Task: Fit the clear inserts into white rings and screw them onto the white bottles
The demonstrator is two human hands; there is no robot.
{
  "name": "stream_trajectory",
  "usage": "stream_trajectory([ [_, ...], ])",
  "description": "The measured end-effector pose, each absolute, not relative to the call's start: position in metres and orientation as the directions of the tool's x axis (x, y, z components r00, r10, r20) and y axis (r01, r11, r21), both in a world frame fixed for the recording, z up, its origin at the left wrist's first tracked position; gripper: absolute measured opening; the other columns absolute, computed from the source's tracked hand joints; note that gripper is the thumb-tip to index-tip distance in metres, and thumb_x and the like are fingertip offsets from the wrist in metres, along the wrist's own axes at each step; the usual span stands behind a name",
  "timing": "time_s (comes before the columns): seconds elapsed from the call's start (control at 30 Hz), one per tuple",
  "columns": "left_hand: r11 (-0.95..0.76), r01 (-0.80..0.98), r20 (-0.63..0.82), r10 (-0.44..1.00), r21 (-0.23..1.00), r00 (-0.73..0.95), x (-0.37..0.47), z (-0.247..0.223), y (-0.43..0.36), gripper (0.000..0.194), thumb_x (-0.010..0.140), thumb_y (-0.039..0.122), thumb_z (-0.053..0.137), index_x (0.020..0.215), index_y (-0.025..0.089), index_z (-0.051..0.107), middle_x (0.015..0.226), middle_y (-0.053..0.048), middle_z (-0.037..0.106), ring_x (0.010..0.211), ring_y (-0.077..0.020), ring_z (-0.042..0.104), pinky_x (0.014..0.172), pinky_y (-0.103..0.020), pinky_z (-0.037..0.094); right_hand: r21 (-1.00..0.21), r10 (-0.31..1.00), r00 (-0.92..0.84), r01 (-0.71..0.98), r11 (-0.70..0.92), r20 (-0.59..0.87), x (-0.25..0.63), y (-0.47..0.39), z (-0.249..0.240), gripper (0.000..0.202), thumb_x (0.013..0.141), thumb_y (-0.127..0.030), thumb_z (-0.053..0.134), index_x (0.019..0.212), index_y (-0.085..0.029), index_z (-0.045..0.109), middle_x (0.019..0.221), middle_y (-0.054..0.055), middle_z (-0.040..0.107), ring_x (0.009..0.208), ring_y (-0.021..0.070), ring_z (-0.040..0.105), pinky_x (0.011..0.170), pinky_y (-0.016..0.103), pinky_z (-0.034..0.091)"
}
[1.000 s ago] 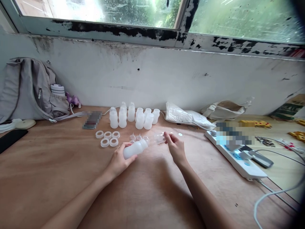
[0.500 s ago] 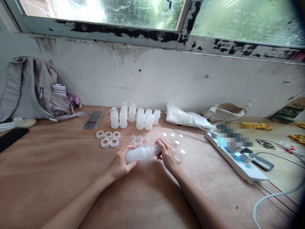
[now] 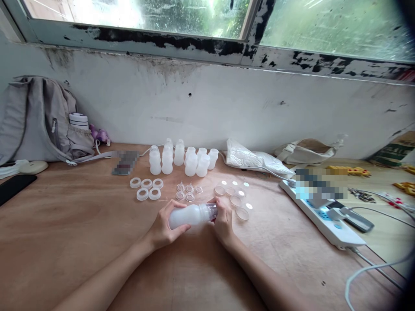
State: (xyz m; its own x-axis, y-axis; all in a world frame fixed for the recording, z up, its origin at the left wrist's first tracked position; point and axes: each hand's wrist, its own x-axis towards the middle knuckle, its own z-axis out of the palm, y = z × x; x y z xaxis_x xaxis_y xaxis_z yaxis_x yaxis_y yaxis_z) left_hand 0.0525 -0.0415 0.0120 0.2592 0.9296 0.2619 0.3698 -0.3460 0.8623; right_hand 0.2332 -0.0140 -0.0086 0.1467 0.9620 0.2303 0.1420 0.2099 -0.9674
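A frosted white baby bottle (image 3: 183, 217) lies tilted sideways above the table, its base in my left hand (image 3: 162, 224), whose fingers and thumb wrap round it. My right hand (image 3: 224, 222) is closed round a clear cap (image 3: 210, 211) at the bottle's top end; the fingers hide part of it. Just beyond the bottle are several clear nipples (image 3: 189, 197). White screw rings (image 3: 138, 194) lie in two rows to their left. Past my right hand, clear round caps (image 3: 241, 214) lie on the wood.
Capped bottles (image 3: 155, 163) and open bottles (image 3: 190, 166) stand near the wall. A silver pouch (image 3: 246, 157), a white power strip (image 3: 324, 218) and cables are at the right. A grey backpack (image 3: 42, 116) and a phone (image 3: 16, 188) are at the left.
My right hand has come nearer my body and turned at the bottle's top. The clear cap sits further over the neck. My left hand has shifted only slightly.
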Motion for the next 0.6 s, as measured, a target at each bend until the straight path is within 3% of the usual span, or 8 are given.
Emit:
stream_trajectory([
  [0.33,-0.486,0.377,0.402,0.871,0.789,0.281,0.059,0.003,-0.05,0.033,0.067,0.024,0.06,0.097,0.019,0.046,0.093,-0.007,0.053,0.086,-0.0208,0.053,0.077,-0.031,0.041,-0.966,0.954,0.195,0.172,0.194,0.226,0.23,-0.021,-0.009,0.041,0.083,-0.047,0.031,0.054,-0.022,0.047,0.047,0.0,0.044,0.044,0.0148,0.038,0.046,0.029,0.029],
  [0.6,-0.597,0.418,0.518,0.802,0.684,0.298,0.058,-0.002,-0.043,0.035,0.069,0.023,0.061,0.099,0.019,0.044,0.092,-0.007,0.052,0.086,-0.0205,0.054,0.077,-0.032,0.043,-0.984,0.965,0.191,0.064,0.169,0.178,0.225,-0.022,-0.013,0.039,0.083,-0.049,0.03,0.058,-0.022,0.045,0.049,-0.001,0.041,0.042,0.0131,0.036,0.041,0.028,0.029],
])
